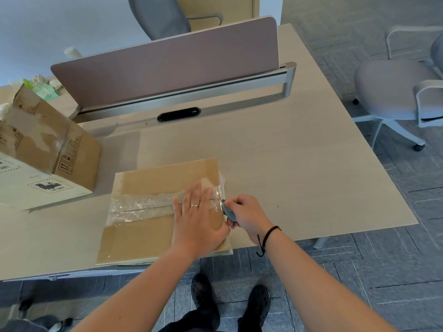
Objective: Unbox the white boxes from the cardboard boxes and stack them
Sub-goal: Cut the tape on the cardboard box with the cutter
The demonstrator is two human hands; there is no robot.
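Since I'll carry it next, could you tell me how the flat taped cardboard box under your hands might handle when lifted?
The flat cardboard box looks thin and wide, so probably light, perhaps bending slightly. Its clear tape may feel slippery. It overhangs the desk edge, so a push could tip it off.

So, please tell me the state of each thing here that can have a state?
flat cardboard box: closed, tape still on
left hand: open, pressing flat on box
right hand: gripping teal cutter at box edge
tilted cardboard box: closed, taped

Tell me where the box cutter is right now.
In the head view, the teal box cutter is in the right hand, at the flat cardboard box's right edge beside the left hand.
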